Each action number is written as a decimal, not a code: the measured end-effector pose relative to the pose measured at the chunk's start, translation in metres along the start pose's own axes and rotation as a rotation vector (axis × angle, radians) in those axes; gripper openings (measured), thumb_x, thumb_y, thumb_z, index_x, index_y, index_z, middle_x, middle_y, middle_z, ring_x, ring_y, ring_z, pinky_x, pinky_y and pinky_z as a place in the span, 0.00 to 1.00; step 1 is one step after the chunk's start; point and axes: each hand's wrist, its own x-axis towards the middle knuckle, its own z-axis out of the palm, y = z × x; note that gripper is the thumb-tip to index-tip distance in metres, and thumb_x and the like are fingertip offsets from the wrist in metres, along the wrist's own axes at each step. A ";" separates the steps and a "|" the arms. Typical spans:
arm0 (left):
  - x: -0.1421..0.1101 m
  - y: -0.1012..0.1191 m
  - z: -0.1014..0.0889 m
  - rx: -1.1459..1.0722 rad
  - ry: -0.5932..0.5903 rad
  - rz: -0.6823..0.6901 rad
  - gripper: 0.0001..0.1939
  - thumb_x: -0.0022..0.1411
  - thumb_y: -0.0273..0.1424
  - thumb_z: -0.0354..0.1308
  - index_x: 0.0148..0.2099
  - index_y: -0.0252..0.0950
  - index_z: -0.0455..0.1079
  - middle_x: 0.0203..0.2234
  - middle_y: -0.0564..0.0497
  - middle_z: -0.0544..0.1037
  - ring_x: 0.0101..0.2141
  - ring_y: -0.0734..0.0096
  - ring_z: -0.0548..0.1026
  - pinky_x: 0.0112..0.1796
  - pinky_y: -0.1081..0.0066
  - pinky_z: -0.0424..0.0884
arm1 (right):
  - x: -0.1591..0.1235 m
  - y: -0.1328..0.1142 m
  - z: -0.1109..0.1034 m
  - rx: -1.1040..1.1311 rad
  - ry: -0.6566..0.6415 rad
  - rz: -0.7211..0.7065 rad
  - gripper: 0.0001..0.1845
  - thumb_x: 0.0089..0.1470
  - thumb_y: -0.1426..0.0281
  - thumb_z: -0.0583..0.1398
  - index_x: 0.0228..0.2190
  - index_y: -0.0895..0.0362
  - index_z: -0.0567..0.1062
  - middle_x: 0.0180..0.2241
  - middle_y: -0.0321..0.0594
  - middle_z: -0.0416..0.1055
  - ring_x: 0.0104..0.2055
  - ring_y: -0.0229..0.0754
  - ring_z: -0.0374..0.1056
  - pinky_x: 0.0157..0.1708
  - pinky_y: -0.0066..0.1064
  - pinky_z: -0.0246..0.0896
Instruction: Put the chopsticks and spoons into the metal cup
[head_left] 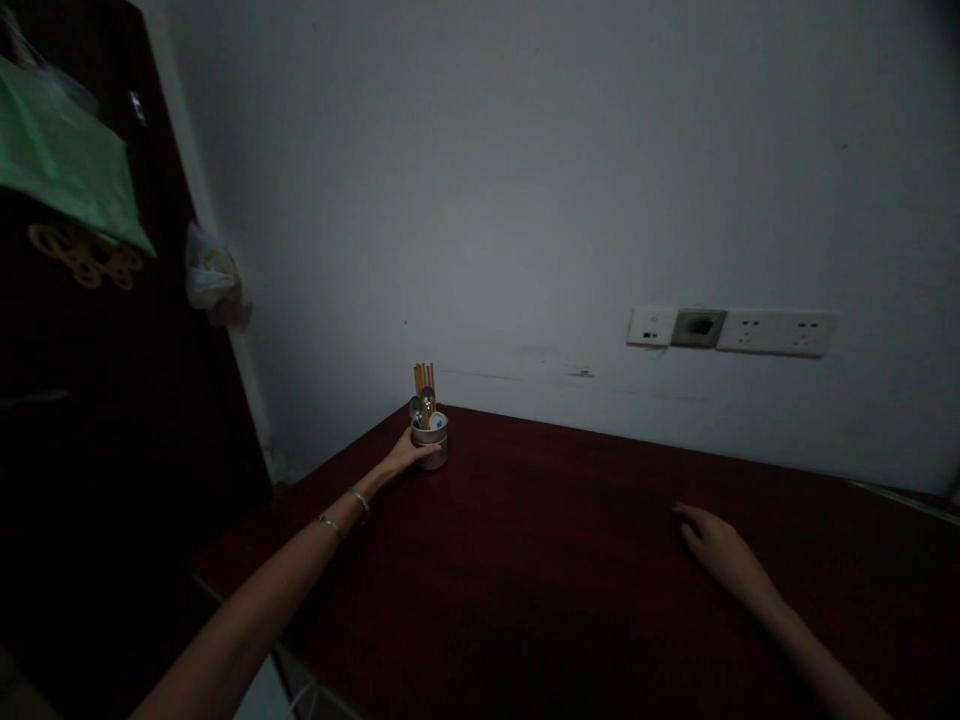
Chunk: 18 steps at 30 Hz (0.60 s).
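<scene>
At the table's far left corner, my left hand [406,452] is wrapped round a grey metal cutlery holder [433,459], its thumb across the front. The holder stands upright, and whether it touches the tabletop all round is hard to see in the dim light. Several wooden chopsticks [420,377] stick up out of it. Metal spoons [427,396] and a white spoon with a blue mark [438,422] lean at its rim. Over on the right, my right hand [716,545] rests palm down on the table, holding nothing, with thumb and fingers slightly apart.
The dark red wooden table [540,540] meets a pale wall [510,200] with sockets [776,332] on the right. To the left is a dark door [150,400] with a green cloth bag [67,150] and a plastic bag [211,275] hanging there.
</scene>
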 end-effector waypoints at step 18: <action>0.005 -0.010 -0.002 0.058 0.115 -0.031 0.39 0.40 0.34 0.69 0.53 0.30 0.58 0.50 0.35 0.67 0.49 0.56 0.69 0.49 0.61 0.65 | -0.001 -0.003 -0.001 0.007 0.010 0.005 0.25 0.51 0.68 0.47 0.44 0.67 0.73 0.47 0.52 0.70 0.50 0.48 0.66 0.53 0.37 0.56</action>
